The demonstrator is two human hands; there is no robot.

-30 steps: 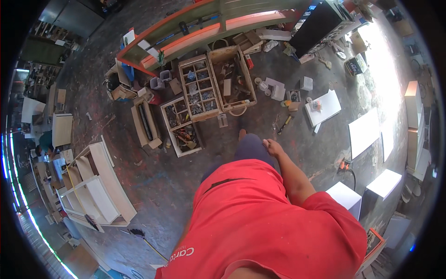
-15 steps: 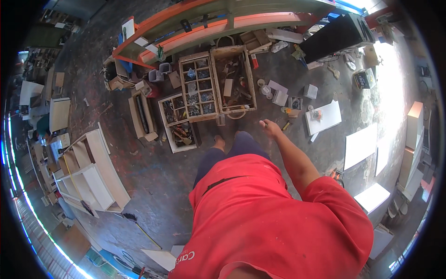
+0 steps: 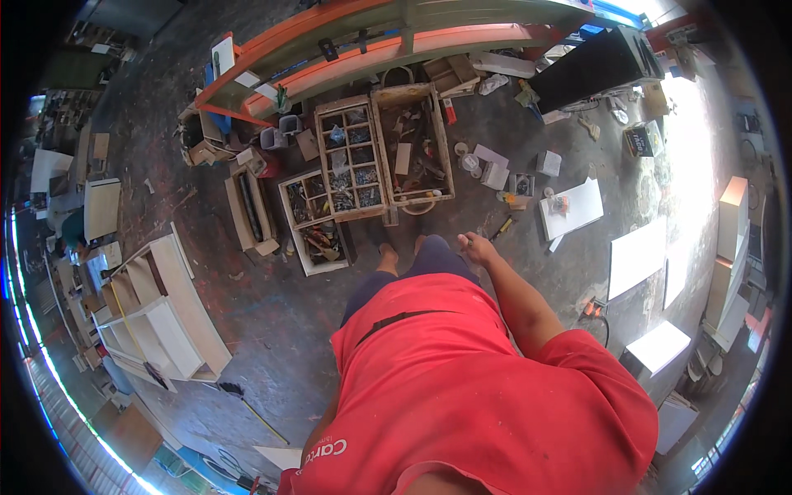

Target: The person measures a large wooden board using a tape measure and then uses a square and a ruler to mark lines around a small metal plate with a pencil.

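My right hand (image 3: 474, 247) hangs beside my right thigh, over the dark floor. Its fingers are curled together, and whatever they may hold is too small to make out. Of my left arm only a sliver shows at the side of my red shirt; that hand is out of sight. In front of my feet stands a wooden toolbox (image 3: 448, 157) with loose tools and offcuts inside. Against its left side is a divided wooden tray (image 3: 320, 132) filled with small hardware. A lower white-edged box (image 3: 290, 227) with tools adjoins it.
A white board (image 3: 586, 210) with a small container on it lies to the right, near small boxes and a yellow-black tool (image 3: 502, 227). Pale cabinet frames (image 3: 202, 326) stand left. A long orange-green metal frame (image 3: 462, 37) crosses the far side. White panels (image 3: 637, 262) lie farther right.
My right hand has drawn back slightly toward my thigh. My legs have shifted, and the view has moved a little. The boxes stay where they were.
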